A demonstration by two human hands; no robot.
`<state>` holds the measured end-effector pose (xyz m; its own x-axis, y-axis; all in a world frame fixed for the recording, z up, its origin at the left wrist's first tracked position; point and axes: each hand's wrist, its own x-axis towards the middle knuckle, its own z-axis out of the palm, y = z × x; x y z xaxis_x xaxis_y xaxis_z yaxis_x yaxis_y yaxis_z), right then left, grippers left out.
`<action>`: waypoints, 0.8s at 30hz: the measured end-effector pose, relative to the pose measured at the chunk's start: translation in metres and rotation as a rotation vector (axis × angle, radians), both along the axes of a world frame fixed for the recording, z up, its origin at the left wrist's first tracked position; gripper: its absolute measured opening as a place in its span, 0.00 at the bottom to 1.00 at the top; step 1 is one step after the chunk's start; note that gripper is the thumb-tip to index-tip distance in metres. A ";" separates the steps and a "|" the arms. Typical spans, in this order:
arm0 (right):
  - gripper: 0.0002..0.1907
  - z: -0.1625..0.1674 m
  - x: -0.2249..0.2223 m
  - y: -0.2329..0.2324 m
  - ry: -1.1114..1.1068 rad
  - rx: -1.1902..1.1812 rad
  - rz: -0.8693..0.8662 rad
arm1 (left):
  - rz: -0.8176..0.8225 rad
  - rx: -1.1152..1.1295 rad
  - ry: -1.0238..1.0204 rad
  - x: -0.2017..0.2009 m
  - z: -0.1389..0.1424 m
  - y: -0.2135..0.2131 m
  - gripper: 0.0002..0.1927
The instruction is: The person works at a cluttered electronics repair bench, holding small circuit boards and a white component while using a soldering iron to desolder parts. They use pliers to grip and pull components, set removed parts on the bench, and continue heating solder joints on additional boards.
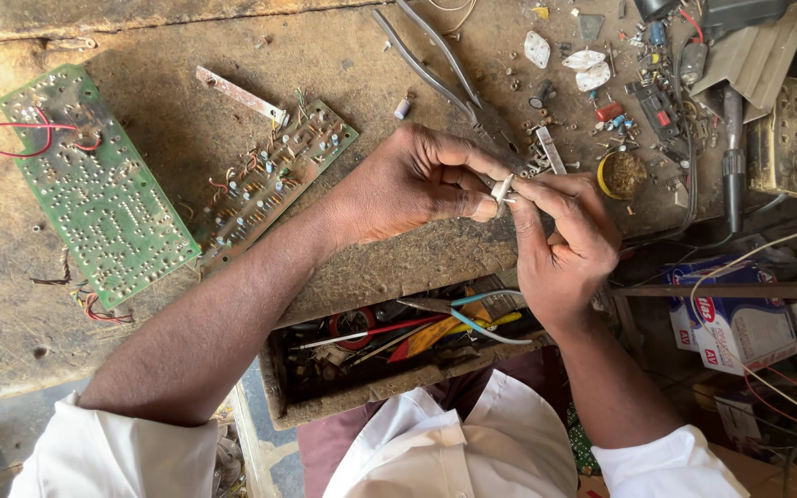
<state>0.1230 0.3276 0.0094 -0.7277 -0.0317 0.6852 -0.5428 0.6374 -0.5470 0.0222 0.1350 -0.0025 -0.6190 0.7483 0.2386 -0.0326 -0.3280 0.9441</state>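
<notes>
A small pale component [503,189] sits pinched between the two hands, held just above the worn table [186,138] and over the far edge of an open drawer [398,346] full of tools and coloured wires. The left hand [417,180] comes in from the lower left, its forearm slanting across the table, fingers curled and the thumb and forefinger tips closed on the left side of the component. The right hand [560,235] rises from below, wrist bent, its thumb and forefinger gripping the same piece from the right, so the fingertips of both hands meet around it. Just beyond the hands lie long-nosed pliers [440,60] with their handles spread, pointing toward the knuckles. To the left of the left forearm rests a narrow circuit board [274,180] with its parts facing up, and farther left a larger green circuit board [94,189] lies solder side up with a red wire [11,138] looping from it.
</notes>
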 end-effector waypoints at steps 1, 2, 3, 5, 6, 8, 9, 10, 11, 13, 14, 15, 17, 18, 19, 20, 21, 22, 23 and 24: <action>0.12 -0.001 0.000 0.001 -0.007 -0.021 0.002 | 0.000 0.006 -0.005 0.000 0.000 0.000 0.17; 0.12 -0.002 0.001 0.001 -0.024 -0.044 0.019 | 0.011 -0.011 0.012 0.000 0.000 0.000 0.16; 0.12 -0.003 0.001 0.002 -0.042 -0.067 0.034 | 0.021 -0.028 0.028 0.000 0.001 0.000 0.16; 0.12 -0.003 0.003 0.004 -0.063 -0.097 0.048 | 0.034 -0.042 0.062 0.000 0.001 0.001 0.16; 0.12 -0.003 0.004 0.004 -0.066 -0.102 0.047 | 0.038 -0.040 0.080 0.001 0.002 0.001 0.16; 0.14 -0.003 0.005 0.005 -0.089 -0.091 -0.001 | 0.044 -0.054 0.085 0.001 0.002 0.001 0.16; 0.15 -0.002 0.006 0.005 -0.110 -0.075 -0.050 | 0.044 -0.071 0.069 0.001 0.002 0.000 0.16; 0.16 -0.002 0.006 0.005 -0.130 -0.058 -0.098 | 0.043 -0.087 0.057 0.001 0.002 0.000 0.16; 0.16 -0.002 0.007 0.005 -0.119 -0.070 -0.080 | 0.039 -0.071 0.062 0.000 0.002 0.000 0.16; 0.18 -0.001 0.007 0.004 -0.101 -0.097 -0.041 | 0.032 -0.040 0.070 0.000 0.001 -0.001 0.17; 0.18 0.000 0.008 0.004 -0.099 -0.082 -0.051 | 0.037 -0.031 0.083 0.000 0.001 -0.001 0.17; 0.19 0.000 0.009 0.004 -0.097 -0.068 -0.062 | 0.041 -0.024 0.096 0.001 0.001 0.000 0.17; 0.20 0.001 0.009 0.005 -0.090 -0.046 -0.077 | 0.051 -0.027 0.123 0.000 0.003 0.000 0.17; 0.20 0.002 0.010 0.006 -0.088 -0.040 -0.081 | 0.056 -0.038 0.133 0.001 0.004 0.000 0.16; 0.20 0.002 0.010 0.008 -0.085 -0.033 -0.086 | 0.062 -0.049 0.145 0.001 0.005 0.000 0.16; 0.21 0.002 0.008 0.010 -0.038 0.011 -0.079 | 0.083 -0.068 0.184 0.001 0.007 0.000 0.16; 0.21 0.004 0.006 0.015 0.008 0.055 -0.072 | 0.104 -0.086 0.221 0.002 0.008 0.000 0.15; 0.22 0.005 0.005 0.021 0.053 0.101 -0.066 | 0.123 -0.103 0.259 0.002 0.010 0.000 0.15; 0.21 0.006 0.005 0.029 0.033 0.158 -0.154 | 0.137 -0.135 0.230 0.002 0.011 -0.001 0.15; 0.21 0.009 0.006 0.039 0.012 0.217 -0.243 | 0.149 -0.165 0.199 0.003 0.012 -0.002 0.15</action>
<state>0.1288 0.3667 0.0183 -0.7240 -0.0039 0.6898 -0.3656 0.8502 -0.3788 0.0247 0.1325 0.0095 -0.6784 0.6912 0.2489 0.1957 -0.1565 0.9681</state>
